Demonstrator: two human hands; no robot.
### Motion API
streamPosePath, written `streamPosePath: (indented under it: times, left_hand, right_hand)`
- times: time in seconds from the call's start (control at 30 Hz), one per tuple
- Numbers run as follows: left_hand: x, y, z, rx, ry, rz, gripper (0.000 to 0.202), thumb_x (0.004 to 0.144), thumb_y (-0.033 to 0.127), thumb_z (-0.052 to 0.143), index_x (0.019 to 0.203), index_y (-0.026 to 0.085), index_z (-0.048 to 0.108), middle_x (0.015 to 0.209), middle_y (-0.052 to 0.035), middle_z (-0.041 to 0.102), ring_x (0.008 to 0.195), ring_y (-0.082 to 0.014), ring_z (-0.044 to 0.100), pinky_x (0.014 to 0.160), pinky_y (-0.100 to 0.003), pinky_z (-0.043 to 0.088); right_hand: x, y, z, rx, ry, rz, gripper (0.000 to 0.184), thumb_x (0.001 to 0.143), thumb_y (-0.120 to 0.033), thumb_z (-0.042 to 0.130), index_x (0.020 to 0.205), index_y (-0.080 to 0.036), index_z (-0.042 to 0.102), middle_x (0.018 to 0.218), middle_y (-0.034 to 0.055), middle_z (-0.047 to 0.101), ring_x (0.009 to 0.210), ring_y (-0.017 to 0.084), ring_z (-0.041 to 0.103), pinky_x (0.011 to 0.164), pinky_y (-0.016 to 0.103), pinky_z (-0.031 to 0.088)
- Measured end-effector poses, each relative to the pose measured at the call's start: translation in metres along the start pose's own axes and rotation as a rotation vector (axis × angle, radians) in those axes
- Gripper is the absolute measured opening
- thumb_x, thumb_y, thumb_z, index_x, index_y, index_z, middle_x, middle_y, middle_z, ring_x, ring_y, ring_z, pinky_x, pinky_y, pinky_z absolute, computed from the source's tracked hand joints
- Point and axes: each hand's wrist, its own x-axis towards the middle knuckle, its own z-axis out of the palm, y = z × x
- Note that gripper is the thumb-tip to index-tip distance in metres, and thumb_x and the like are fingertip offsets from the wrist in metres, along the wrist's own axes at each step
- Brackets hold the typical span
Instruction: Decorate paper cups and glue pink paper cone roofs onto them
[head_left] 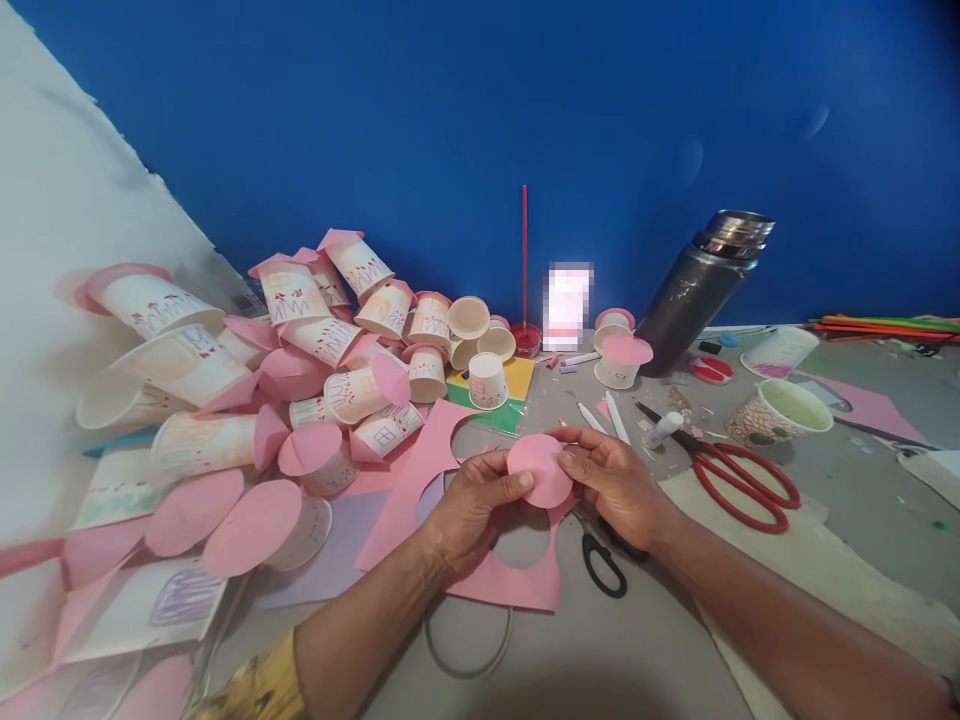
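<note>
The pink paper disc [540,470] is held upright between both hands, just above the table. The left hand [472,505] pinches the disc's left edge, thumb pressed on its face. The right hand [615,480] clamps the right edge the same way, fingers closed behind it. Directly beneath the fingers lies a pink sheet [409,495] with round holes cut out. Black scissors [588,560] sit just under the right wrist. Red scissors [703,460] lie further to the right. A pile of paper cups [360,390] crowds the left side, while bare grey table stays open nearest the person.
</note>
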Motion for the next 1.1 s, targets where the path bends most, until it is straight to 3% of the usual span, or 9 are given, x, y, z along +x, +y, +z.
streamPosePath:
  times: [0.1, 0.27, 0.4, 0.53, 0.6, 0.77, 0.93, 1.0, 1.1]
  left_hand:
    - [0.000, 0.000, -0.001, -0.052, 0.011, 0.008, 0.030, 0.069, 0.032, 0.091, 0.089, 0.012, 0.082, 0.086, -0.0099, 0.078, 0.081, -0.0181, 0.069, 0.084, -0.030, 0.054]
    - [-0.001, -0.005, -0.002, -0.042, 0.001, -0.009, 0.030, 0.069, 0.031, 0.091, 0.089, 0.011, 0.082, 0.089, -0.0101, 0.078, 0.081, -0.0171, 0.068, 0.083, -0.028, 0.053]
    - [-0.002, -0.008, -0.001, 0.007, -0.036, -0.037, 0.028, 0.068, 0.031, 0.091, 0.081, 0.009, 0.081, 0.080, -0.0106, 0.076, 0.075, -0.0171, 0.067, 0.077, -0.027, 0.052]
    - [-0.001, -0.006, 0.001, -0.043, -0.043, 0.002, 0.038, 0.068, 0.031, 0.092, 0.096, 0.009, 0.081, 0.095, -0.0144, 0.078, 0.091, -0.0244, 0.071, 0.087, -0.035, 0.053]
    - [0.000, -0.004, 0.001, -0.056, -0.005, 0.023, 0.038, 0.068, 0.031, 0.092, 0.098, 0.010, 0.079, 0.098, -0.0136, 0.077, 0.090, -0.0226, 0.070, 0.086, -0.033, 0.054]
    - [0.000, -0.002, -0.003, 0.008, 0.183, 0.085, 0.038, 0.073, 0.030, 0.088, 0.104, 0.015, 0.071, 0.087, -0.0054, 0.071, 0.067, -0.0126, 0.063, 0.064, -0.025, 0.051]
    - [0.002, -0.001, -0.003, 0.049, 0.324, 0.102, 0.035, 0.071, 0.025, 0.086, 0.098, 0.015, 0.067, 0.081, -0.0033, 0.068, 0.064, -0.0121, 0.061, 0.060, -0.026, 0.050]
    - [0.001, 0.000, -0.002, 0.066, 0.321, 0.105, 0.035, 0.070, 0.025, 0.085, 0.098, 0.016, 0.066, 0.080, -0.0028, 0.068, 0.064, -0.0120, 0.060, 0.061, -0.026, 0.050]
    - [-0.002, 0.005, 0.002, 0.158, 0.329, 0.147, 0.032, 0.070, 0.029, 0.085, 0.094, 0.016, 0.067, 0.079, -0.0017, 0.067, 0.064, -0.0124, 0.061, 0.061, -0.026, 0.049]
  right_hand:
    - [0.000, -0.001, -0.002, -0.058, 0.040, -0.023, 0.051, 0.070, -0.048, 0.091, 0.108, -0.019, 0.073, 0.073, -0.0019, 0.065, 0.067, 0.012, 0.059, 0.061, 0.023, 0.047]
    - [-0.004, -0.003, 0.003, -0.159, -0.011, -0.020, 0.054, 0.073, -0.053, 0.087, 0.111, -0.018, 0.071, 0.073, -0.0014, 0.064, 0.065, 0.013, 0.059, 0.059, 0.023, 0.046]
    - [-0.005, -0.003, 0.005, -0.169, -0.053, -0.034, 0.053, 0.075, -0.053, 0.086, 0.112, -0.018, 0.071, 0.072, -0.0012, 0.064, 0.065, 0.013, 0.059, 0.059, 0.024, 0.046]
    - [-0.003, 0.001, 0.002, -0.097, -0.075, -0.004, 0.054, 0.074, -0.052, 0.088, 0.112, -0.018, 0.071, 0.076, 0.0007, 0.067, 0.068, 0.015, 0.062, 0.061, 0.026, 0.049]
    - [0.000, 0.002, -0.001, -0.070, -0.035, -0.024, 0.052, 0.073, -0.048, 0.090, 0.112, -0.019, 0.072, 0.074, -0.0009, 0.065, 0.066, 0.012, 0.060, 0.060, 0.024, 0.047]
    - [0.010, -0.005, -0.007, 0.047, 0.131, -0.118, 0.052, 0.069, -0.046, 0.092, 0.108, -0.018, 0.073, 0.075, 0.0000, 0.068, 0.057, 0.010, 0.056, 0.054, 0.024, 0.045]
    - [0.017, -0.013, -0.013, 0.075, 0.213, -0.180, 0.052, 0.068, -0.045, 0.091, 0.108, -0.019, 0.071, 0.079, 0.0008, 0.070, 0.055, 0.011, 0.058, 0.054, 0.026, 0.047]
    - [0.018, -0.012, -0.016, -0.043, 0.227, -0.187, 0.049, 0.074, -0.048, 0.084, 0.112, -0.020, 0.069, 0.081, 0.0017, 0.071, 0.055, 0.013, 0.058, 0.054, 0.028, 0.047]
    - [0.018, -0.011, -0.019, -0.491, 0.317, -0.277, 0.041, 0.084, -0.040, 0.070, 0.119, -0.021, 0.066, 0.090, 0.0057, 0.074, 0.070, 0.021, 0.067, 0.066, 0.036, 0.052]
